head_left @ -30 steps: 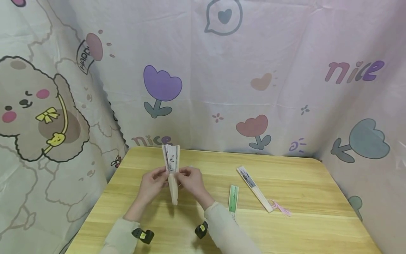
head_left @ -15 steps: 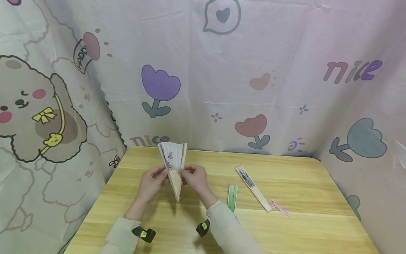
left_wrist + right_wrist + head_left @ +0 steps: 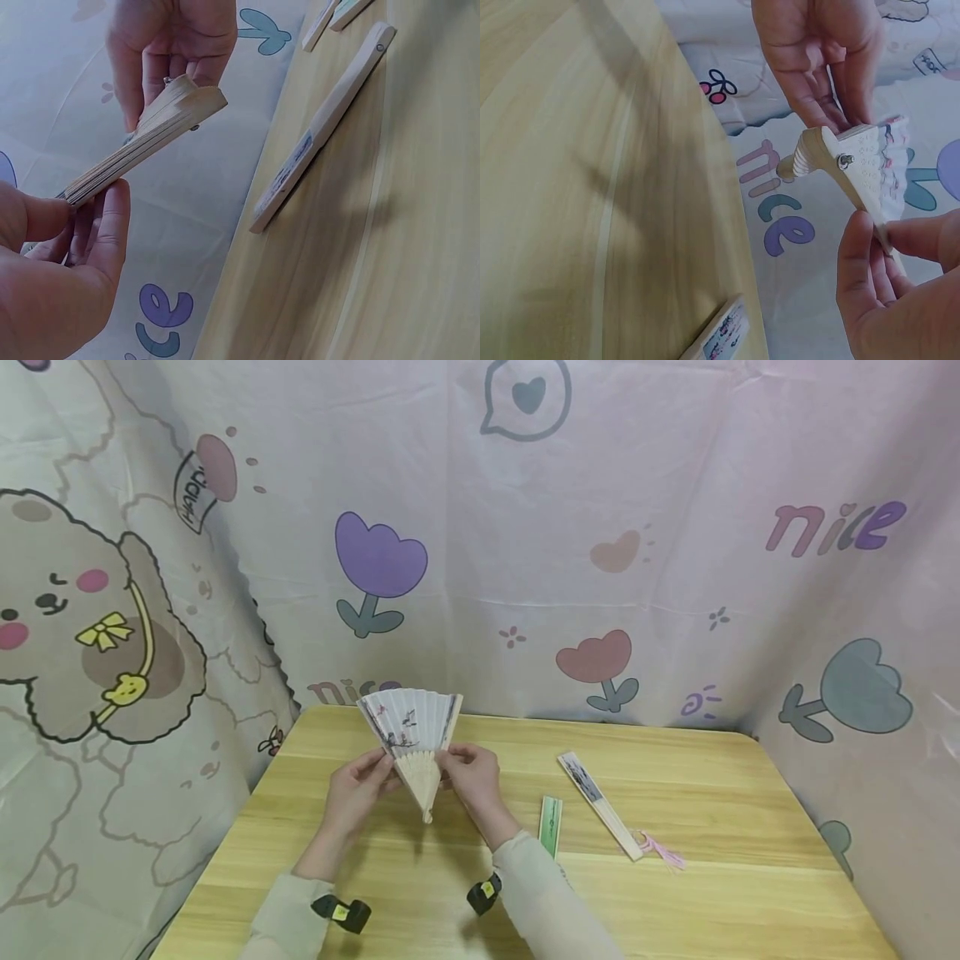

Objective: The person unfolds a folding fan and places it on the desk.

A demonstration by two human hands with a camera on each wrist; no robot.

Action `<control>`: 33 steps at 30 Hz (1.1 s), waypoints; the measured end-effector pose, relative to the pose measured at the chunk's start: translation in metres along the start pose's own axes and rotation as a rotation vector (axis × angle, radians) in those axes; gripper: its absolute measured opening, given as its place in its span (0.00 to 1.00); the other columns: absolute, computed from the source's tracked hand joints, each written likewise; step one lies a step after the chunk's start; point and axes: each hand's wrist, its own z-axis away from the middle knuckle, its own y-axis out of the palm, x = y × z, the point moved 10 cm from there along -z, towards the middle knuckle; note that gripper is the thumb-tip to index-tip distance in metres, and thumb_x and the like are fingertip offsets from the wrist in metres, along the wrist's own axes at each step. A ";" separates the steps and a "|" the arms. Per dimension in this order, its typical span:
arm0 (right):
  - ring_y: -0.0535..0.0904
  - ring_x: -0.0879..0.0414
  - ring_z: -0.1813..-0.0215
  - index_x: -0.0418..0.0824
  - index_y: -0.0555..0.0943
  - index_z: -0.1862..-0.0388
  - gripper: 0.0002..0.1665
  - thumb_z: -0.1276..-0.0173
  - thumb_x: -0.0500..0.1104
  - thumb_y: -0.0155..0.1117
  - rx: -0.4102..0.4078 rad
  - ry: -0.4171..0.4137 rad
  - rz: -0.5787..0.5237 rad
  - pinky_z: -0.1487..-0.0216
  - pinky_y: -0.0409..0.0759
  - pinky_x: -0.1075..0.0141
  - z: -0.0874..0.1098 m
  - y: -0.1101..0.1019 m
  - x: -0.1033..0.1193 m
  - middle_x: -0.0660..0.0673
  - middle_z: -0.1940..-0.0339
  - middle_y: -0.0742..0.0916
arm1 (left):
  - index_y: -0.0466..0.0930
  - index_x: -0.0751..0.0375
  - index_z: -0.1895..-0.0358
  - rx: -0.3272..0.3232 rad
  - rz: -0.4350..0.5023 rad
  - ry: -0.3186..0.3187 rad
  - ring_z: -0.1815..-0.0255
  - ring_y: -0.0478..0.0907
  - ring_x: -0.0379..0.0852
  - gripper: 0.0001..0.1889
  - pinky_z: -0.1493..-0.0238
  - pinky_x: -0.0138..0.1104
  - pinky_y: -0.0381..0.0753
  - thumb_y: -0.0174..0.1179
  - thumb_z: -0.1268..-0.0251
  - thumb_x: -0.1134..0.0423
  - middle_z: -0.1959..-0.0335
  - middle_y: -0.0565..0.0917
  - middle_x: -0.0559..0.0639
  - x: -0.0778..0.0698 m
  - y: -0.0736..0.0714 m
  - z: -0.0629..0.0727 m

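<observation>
A folding fan with a white printed leaf and pale wooden ribs is partly spread, its pivot end toward the person. It is held up above the table. My left hand pinches its left outer rib between thumb and fingers. On the other side my right hand pinches the right outer rib. The left wrist view shows the rib stack edge-on between both hands. In the right wrist view the metal pivot pin and fanned ribs are visible.
On the wooden table lie a folded fan with a pink tassel and a green folded fan, partly behind the right sleeve. The left wrist view shows a folded fan beneath the hands. Printed curtains surround the table.
The fan has spread from nearly folded to a broad wedge. My right hand has moved rightward and slightly away, while my left hand has stayed almost in place.
</observation>
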 end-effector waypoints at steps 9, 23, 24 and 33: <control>0.84 0.58 0.74 0.23 0.82 0.50 0.16 0.30 0.33 0.71 -0.031 0.033 -0.111 0.71 0.91 0.68 -0.002 -0.006 -0.001 0.40 0.67 0.89 | 0.71 0.80 0.31 -0.031 0.079 0.008 0.60 0.89 0.35 0.20 0.48 0.32 0.93 0.56 0.20 0.72 0.55 0.91 0.48 0.002 -0.005 -0.001; 0.85 0.59 0.73 0.22 0.80 0.47 0.17 0.28 0.34 0.69 -0.058 0.022 -0.143 0.68 0.94 0.64 -0.003 -0.013 0.004 0.31 0.60 0.91 | 0.70 0.80 0.31 -0.059 0.157 0.009 0.60 0.89 0.36 0.21 0.48 0.31 0.93 0.54 0.19 0.71 0.61 0.89 0.40 0.004 -0.007 0.004; 0.84 0.59 0.74 0.22 0.80 0.47 0.17 0.28 0.34 0.69 -0.061 0.022 -0.152 0.69 0.93 0.64 -0.004 -0.013 0.003 0.32 0.61 0.91 | 0.70 0.80 0.31 -0.058 0.155 0.013 0.59 0.89 0.36 0.21 0.48 0.31 0.93 0.55 0.19 0.71 0.61 0.89 0.40 0.004 -0.007 0.004; 0.85 0.59 0.74 0.24 0.81 0.49 0.15 0.29 0.33 0.70 -0.103 0.059 -0.208 0.72 0.91 0.69 -0.006 -0.017 0.000 0.41 0.67 0.90 | 0.77 0.73 0.38 -0.070 0.217 0.028 0.59 0.88 0.38 0.15 0.47 0.32 0.93 0.56 0.19 0.68 0.63 0.90 0.41 0.003 -0.009 0.007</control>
